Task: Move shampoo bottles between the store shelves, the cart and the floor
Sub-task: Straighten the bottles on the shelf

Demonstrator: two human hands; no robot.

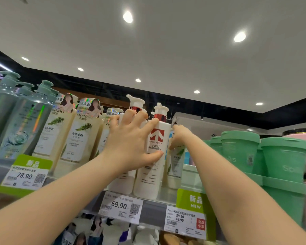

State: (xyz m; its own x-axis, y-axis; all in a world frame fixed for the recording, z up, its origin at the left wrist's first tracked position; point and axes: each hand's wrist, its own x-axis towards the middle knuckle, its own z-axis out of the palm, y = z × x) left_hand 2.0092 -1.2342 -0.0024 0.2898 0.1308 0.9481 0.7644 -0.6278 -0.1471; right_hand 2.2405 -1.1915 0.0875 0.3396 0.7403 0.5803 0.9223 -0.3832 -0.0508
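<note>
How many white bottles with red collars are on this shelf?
2. The right bottle stands at the shelf front above the 69.90 tag; the left bottle is beside it, mostly covered by the left hand. More may be hidden behind.

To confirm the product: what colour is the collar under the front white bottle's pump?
Red collar, head view.

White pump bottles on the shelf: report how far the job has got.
Done: nothing visible; cart and floor are out of view. In hand: the left hand lies across the front white bottle and the rear white bottle, both standing on the shelf; the right hand reaches beside the front one, fingers hidden. Left: probably lifting them off.
</note>
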